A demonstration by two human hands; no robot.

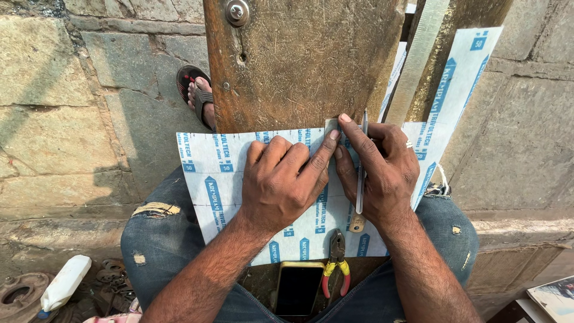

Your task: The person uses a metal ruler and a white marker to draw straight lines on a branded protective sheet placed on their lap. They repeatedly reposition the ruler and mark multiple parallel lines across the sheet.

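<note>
My left hand (287, 179) lies flat on a white sheet with blue print (203, 173), its index finger pressing a small pale piece (330, 124) at the sheet's top edge. My right hand (382, 170) holds a silver pen (362, 173) between thumb and fingers, with its index fingertip touching the same small piece. The sheet rests on a worn wooden board (299, 60) across my lap.
Pliers with red and yellow handles (336, 263) and a dark phone (298, 288) lie on the board near me. A metal ruler (418, 60) and another printed strip (460, 78) lean at upper right. A sandalled foot (200, 96) is on the stone floor; a white bottle (64, 282) lies lower left.
</note>
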